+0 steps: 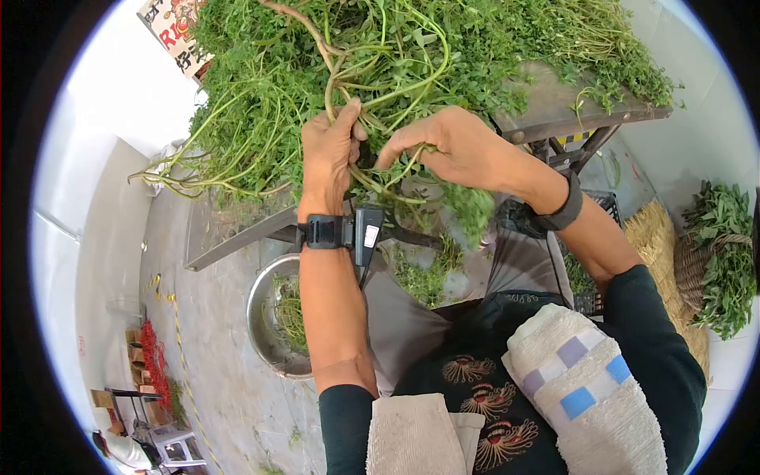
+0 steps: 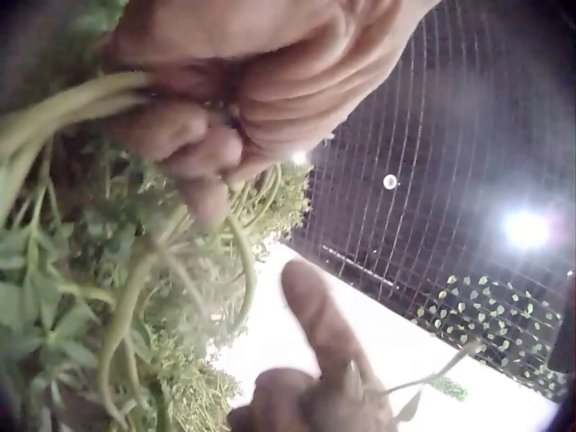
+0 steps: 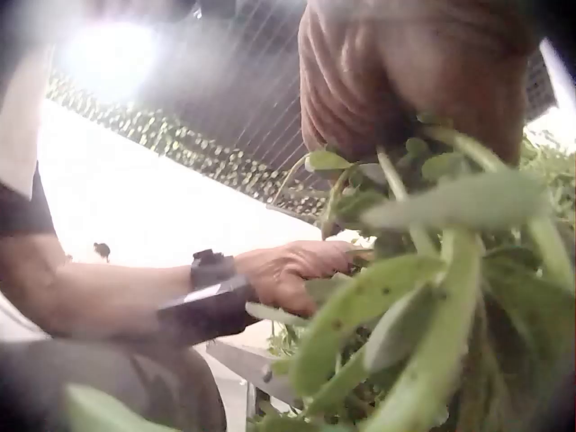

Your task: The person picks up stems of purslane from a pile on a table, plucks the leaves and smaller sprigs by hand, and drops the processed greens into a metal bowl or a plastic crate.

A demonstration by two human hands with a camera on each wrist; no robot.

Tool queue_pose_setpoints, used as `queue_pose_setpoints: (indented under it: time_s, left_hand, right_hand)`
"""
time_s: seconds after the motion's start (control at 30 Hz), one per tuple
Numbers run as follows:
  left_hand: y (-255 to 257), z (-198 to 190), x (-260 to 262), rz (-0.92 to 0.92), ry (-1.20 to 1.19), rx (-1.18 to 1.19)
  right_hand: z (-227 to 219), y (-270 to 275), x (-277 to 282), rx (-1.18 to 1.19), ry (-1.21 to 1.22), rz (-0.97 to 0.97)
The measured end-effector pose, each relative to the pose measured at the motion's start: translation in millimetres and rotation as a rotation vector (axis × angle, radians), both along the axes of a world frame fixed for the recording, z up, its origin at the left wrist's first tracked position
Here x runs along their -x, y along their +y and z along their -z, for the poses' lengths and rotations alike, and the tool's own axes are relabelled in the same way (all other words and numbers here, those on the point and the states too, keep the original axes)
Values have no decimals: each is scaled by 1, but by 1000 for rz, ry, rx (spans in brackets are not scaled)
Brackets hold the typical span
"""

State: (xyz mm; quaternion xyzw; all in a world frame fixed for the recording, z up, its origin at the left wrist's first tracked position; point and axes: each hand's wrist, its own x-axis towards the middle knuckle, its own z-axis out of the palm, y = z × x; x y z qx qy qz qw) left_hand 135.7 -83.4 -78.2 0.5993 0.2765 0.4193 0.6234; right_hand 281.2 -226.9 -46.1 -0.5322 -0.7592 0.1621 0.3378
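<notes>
A big heap of leafy green plants [image 1: 261,119] covers the table in front of me. My left hand [image 1: 331,146] grips a bundle of long stems [image 1: 332,79] at the heap's near edge, thumb laid over them; the left wrist view shows its fingers [image 2: 193,148] curled round the stems. Just to the right, my right hand [image 1: 467,150] holds leafy sprigs [image 1: 469,210] that hang below it, index finger and thumb bent toward the left hand. In the right wrist view, large blurred leaves [image 3: 468,202] hide much of that hand's fingertips.
The wooden table [image 1: 546,99] shows at both sides of the heap. Below it, a round metal basin [image 1: 255,317] holds some greens. More greens [image 1: 423,277] lie on the floor between the knees. At right stand a black crate [image 1: 587,303] and a wicker basket [image 1: 689,273] of leaves.
</notes>
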Motion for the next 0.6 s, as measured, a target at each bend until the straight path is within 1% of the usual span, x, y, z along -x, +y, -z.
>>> queue_pose_setpoints:
  time_s: [0.03,0.1,0.13,0.23,0.27,0.3,0.37,0.4,0.43,0.5,0.53,0.57,0.6]
  left_hand:
    - [-2,-4,3,-1,-1,-8]
    - [-12,-12,13,8,77,-7]
    - [-14,-15,21,55,137,-20]
    - [-25,-17,29,81,122,-17]
    - [-28,-19,26,136,166,-25]
    - [-32,-18,22,134,169,-27]
    - [-38,-16,14,273,190,-91]
    - [-40,-14,15,290,234,-131]
    - [-39,-14,19,284,234,-137]
    - [-34,-15,27,126,288,-237]
    - [-30,-18,38,-20,179,-292]
    - [-19,-17,49,-195,100,-280]
    - [-6,-12,62,-305,68,-292]
  right_hand:
    - [4,0,-2,-8,-1,-1]
    - [17,2,-10,-230,133,28]
    - [14,-5,-14,-95,159,75]
    - [30,-9,-13,-36,218,113]
    - [35,-9,-6,8,176,165]
    - [42,-7,2,6,180,163]
    - [55,1,19,-59,62,273]
    - [57,5,24,-30,89,328]
    - [61,9,23,-36,89,322]
    - [69,17,13,-73,43,400]
    - [63,15,10,-42,24,470]
    - [64,15,3,-42,26,468]
    - [65,15,-7,-55,43,479]
